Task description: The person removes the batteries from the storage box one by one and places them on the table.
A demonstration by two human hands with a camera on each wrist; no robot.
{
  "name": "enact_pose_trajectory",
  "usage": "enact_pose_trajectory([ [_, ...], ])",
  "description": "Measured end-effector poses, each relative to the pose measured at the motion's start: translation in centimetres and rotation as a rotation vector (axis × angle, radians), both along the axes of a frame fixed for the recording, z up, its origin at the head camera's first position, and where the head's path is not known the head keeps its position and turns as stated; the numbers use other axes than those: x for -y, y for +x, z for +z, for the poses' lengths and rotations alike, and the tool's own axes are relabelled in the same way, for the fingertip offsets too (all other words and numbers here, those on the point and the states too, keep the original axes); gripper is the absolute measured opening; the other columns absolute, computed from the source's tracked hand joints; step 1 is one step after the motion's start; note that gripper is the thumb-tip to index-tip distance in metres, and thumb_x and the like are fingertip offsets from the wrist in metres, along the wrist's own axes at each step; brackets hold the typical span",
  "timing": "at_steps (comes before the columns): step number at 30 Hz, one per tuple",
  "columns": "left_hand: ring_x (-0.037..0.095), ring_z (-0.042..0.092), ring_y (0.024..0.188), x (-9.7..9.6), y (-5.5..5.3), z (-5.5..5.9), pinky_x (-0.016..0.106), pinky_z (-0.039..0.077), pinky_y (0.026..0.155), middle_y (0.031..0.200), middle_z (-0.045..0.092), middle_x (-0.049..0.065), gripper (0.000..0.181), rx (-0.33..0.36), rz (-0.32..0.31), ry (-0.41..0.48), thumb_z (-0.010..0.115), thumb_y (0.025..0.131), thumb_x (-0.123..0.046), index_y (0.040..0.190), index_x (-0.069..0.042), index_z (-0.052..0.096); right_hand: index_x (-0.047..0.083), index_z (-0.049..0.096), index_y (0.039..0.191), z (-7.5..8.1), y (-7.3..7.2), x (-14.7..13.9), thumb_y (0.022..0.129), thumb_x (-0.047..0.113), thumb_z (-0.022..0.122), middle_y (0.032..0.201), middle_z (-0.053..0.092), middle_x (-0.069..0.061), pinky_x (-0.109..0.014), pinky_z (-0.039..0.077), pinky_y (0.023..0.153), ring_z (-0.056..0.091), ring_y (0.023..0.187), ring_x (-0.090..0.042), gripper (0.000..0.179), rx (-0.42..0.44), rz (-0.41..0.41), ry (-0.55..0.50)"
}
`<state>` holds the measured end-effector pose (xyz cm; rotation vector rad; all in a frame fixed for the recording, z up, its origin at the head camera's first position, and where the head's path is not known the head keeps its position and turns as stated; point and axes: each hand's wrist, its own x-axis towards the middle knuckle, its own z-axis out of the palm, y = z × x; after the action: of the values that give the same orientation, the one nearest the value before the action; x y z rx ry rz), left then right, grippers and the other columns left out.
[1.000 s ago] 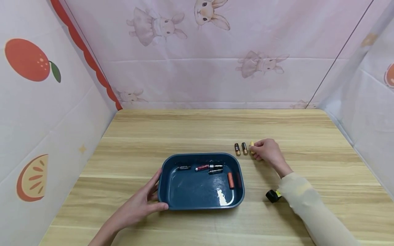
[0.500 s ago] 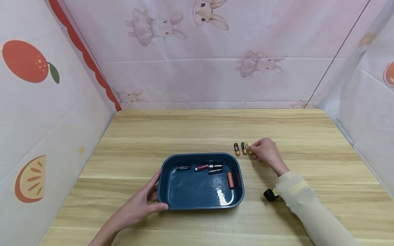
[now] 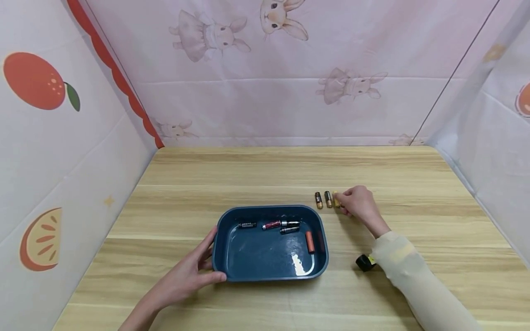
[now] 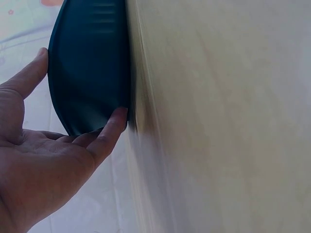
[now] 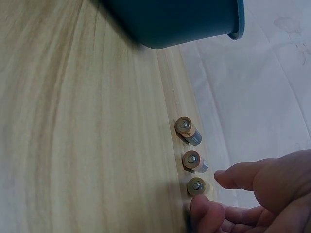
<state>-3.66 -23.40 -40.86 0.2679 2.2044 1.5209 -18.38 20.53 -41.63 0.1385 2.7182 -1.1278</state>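
Observation:
My left hand (image 3: 190, 271) holds the left end of a dark blue plastic bin (image 3: 271, 279), thumb at the near corner of the rim and fingers around the end wall. In the left wrist view, a fingertip (image 4: 119, 116) reaches low on the bin beside the tabletop. At the bin's right, my right hand (image 3: 359, 203) is at a yellow battery (image 3: 336, 200) lying on the table. In the right wrist view, one fingertip is right against that battery (image 5: 196, 186), while another digit (image 5: 235, 175) stands apart from it. Two black-and-copper batteries, one left (image 3: 318, 200), one nearer (image 3: 328, 199), lie alongside in a row.
Inside the bin lie several batteries, among them an orange one (image 3: 310, 242), a dark red one (image 3: 271, 225) and a black one (image 3: 247, 225). A small black object (image 3: 365, 263) with a yellow patch shows beside the right sleeve (image 3: 418, 276). Printed cloth walls (image 3: 265, 110) surround the wooden table (image 3: 198, 170).
The yellow battery has shifted slightly left, closer to the two black-and-copper ones, with my right hand. More of it now shows past the fingertips. My left hand and the bin stay put.

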Motion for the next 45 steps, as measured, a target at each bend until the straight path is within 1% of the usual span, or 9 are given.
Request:
enact_pose_trajectory([
  [4,0.044,0.049,0.138,0.0,0.0,0.0,0.041,0.047,0.109,0.171,0.01,0.022,0.108,-0.006,-0.003,-0.003,0.082,0.092,-0.023,0.168,-0.017,0.005,0.001,0.074,0.077,0.1,0.2,-0.3,0.106,0.034,0.058,0.063,0.067,-0.007,-0.024,0.038,0.05,0.055,0.054,-0.016,0.046,0.016,-0.009,-0.005],
  [7,0.044,0.048,0.139,0.0,0.0,0.0,0.04,0.047,0.109,0.171,0.01,0.021,0.108,-0.008,-0.005,-0.004,0.082,0.092,-0.023,0.168,-0.016,0.005,-0.002,0.076,0.089,0.4,0.3,-0.5,0.106,0.035,0.058,0.068,0.07,-0.008,-0.025,0.042,0.053,0.06,0.06,-0.018,0.044,0.005,-0.016,-0.019],
  [14,0.045,0.047,0.14,0.0,0.0,0.0,0.04,0.047,0.109,0.171,0.01,0.021,0.108,-0.011,-0.006,-0.001,0.082,0.092,-0.023,0.168,-0.017,0.005,-0.008,0.068,0.122,2.6,0.8,-0.1,0.106,0.032,0.059,0.103,0.072,-0.023,-0.032,0.057,0.066,0.069,0.082,-0.03,0.044,-0.063,0.004,-0.091],
  [20,0.044,0.05,0.137,0.0,0.0,0.1,0.041,0.047,0.109,0.17,0.01,0.022,0.108,-0.006,-0.007,-0.001,0.082,0.092,-0.023,0.168,-0.017,0.005,-0.006,0.067,0.126,5.8,1.8,1.6,0.106,0.03,0.059,0.113,0.069,-0.026,-0.03,0.058,0.064,0.069,0.087,-0.033,0.042,-0.092,0.064,-0.173],
  [24,0.043,0.05,0.137,0.0,0.0,0.1,0.041,0.048,0.109,0.17,0.01,0.022,0.108,-0.005,-0.004,-0.008,0.082,0.092,-0.024,0.168,-0.018,0.005,-0.005,0.067,0.127,7.9,2.7,3.4,0.107,0.029,0.06,0.112,0.07,-0.023,-0.026,0.056,0.065,0.068,0.087,-0.026,0.04,-0.085,0.121,-0.229],
  [30,0.045,0.049,0.138,0.0,0.1,0.0,0.038,0.048,0.108,0.169,0.009,0.026,0.109,0.003,-0.008,0.023,0.081,0.092,-0.02,0.167,-0.015,0.004,-0.006,0.067,0.126,9.7,3.3,6.5,0.107,0.022,0.06,0.108,0.07,-0.018,-0.024,0.055,0.061,0.066,0.082,-0.021,0.035,-0.049,0.212,-0.369],
  [34,0.045,0.05,0.137,-0.1,0.1,-0.1,0.037,0.049,0.107,0.168,0.011,0.029,0.109,0.009,-0.006,0.033,0.081,0.092,-0.02,0.167,-0.014,0.003,-0.006,0.066,0.127,9.8,3.4,8.6,0.108,0.018,0.057,0.111,0.071,-0.018,-0.029,0.06,0.069,0.067,0.088,-0.023,0.032,-0.031,0.265,-0.399],
  [38,0.045,0.049,0.137,-0.1,0.1,-0.1,0.037,0.049,0.107,0.167,0.011,0.03,0.108,0.008,-0.003,0.03,0.081,0.092,-0.02,0.167,-0.013,0.003,-0.004,0.068,0.125,8.9,3.8,10.4,0.107,0.017,0.058,0.112,0.072,-0.017,-0.039,0.062,0.08,0.068,0.099,-0.031,0.029,-0.003,0.326,-0.423],
  [45,0.046,0.047,0.139,0.0,0.2,-0.1,0.037,0.049,0.107,0.168,0.009,0.028,0.108,0.009,-0.005,0.033,0.081,0.092,-0.021,0.167,-0.014,0.003,-0.003,0.072,0.121,6.5,4.7,13.7,0.104,0.014,0.063,0.111,0.073,-0.017,-0.047,0.062,0.081,0.07,0.097,-0.031,0.026,0.059,0.39,-0.46],
])
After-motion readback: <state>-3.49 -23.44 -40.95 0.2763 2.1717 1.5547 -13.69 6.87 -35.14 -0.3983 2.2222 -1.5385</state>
